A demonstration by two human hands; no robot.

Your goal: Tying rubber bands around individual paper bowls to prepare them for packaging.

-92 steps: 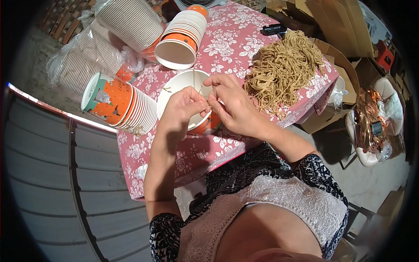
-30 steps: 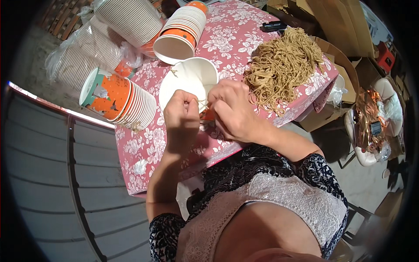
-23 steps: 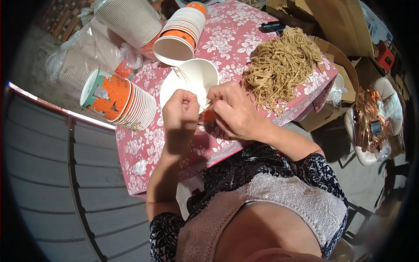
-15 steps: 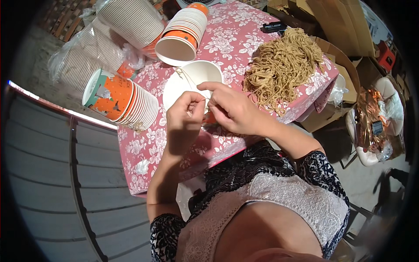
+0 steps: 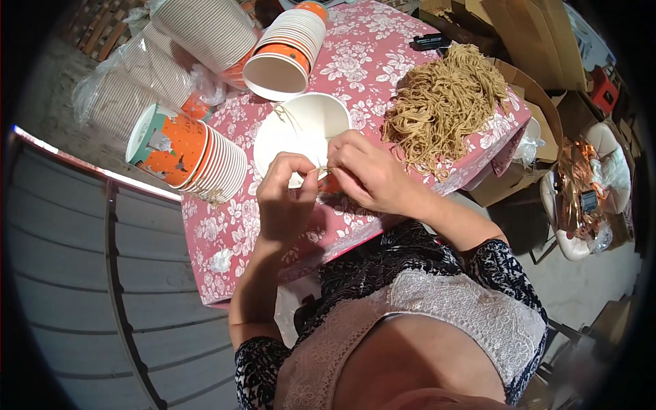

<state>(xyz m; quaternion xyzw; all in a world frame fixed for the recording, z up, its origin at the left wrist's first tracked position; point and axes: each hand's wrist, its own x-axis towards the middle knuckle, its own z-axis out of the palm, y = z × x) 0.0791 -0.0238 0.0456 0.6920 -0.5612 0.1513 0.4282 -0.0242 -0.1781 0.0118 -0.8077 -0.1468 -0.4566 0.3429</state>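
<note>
A white-lined paper bucket (image 5: 287, 130) lies on its side near the table's front edge, its mouth partly behind my hands. At the bucket's near rim, my left hand (image 5: 288, 188) pinches a thin tan cord (image 5: 324, 169) between thumb and fingertips. Close against it, my right hand (image 5: 369, 174) has its fingers closed on the same cord. A tan cord end (image 5: 285, 116) also shows inside the bucket's mouth. To the right lies a large tangled heap of tan cord (image 5: 444, 109).
Stacked orange and white paper buckets (image 5: 198, 154) lie left, with another stack (image 5: 287, 55) behind. More stacks in clear plastic (image 5: 137, 82) fill the back left. A black object (image 5: 429, 42) sits beyond the cord heap. Cardboard boxes (image 5: 540, 41) and a padded chair (image 5: 608, 157) stand right of the flowered table (image 5: 362, 41).
My right hand's index finger, stretched out earlier, has curled in, and both hands now pinch together slightly lower at the bucket's rim.
</note>
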